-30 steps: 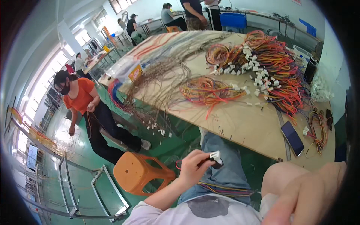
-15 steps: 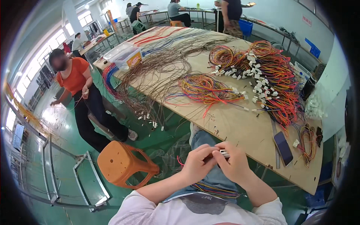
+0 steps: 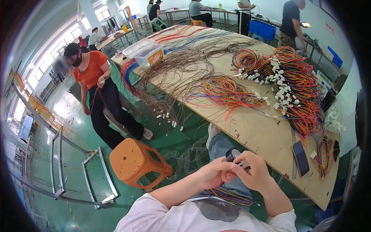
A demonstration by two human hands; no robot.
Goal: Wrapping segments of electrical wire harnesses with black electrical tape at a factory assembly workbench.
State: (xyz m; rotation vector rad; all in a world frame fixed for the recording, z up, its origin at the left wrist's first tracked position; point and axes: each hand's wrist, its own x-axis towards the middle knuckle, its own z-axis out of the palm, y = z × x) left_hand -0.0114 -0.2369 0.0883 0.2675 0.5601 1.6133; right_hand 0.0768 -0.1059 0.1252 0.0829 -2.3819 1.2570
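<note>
In front of my lap my two hands are close together with their fingers bent inward. My right hand (image 3: 253, 169) is closed around the side of a roll of black tape (image 3: 230, 155), which stands up between the hands and shows a pale core. A small whitish piece, partly covered, shows at my right fingertips. My left hand (image 3: 214, 171) is closed just below the roll; its fingers hide what they hold. A bundle of coloured wires (image 3: 232, 196) lies across my lap beneath the hands.
Ahead stands a wooden table (image 3: 262, 143) bearing coiled wire harnesses (image 3: 226, 91) with white connectors, a phone (image 3: 300, 157) and a plastic bin (image 3: 148, 54). An orange stool (image 3: 131, 160) is at left, near a person in an orange top (image 3: 92, 67). Metal frames (image 3: 58, 166) stand far left.
The black tape roll now shows between my hands, where a whitish piece showed before. The view has shifted left. The person in orange has lowered an arm; another at the back has moved right.
</note>
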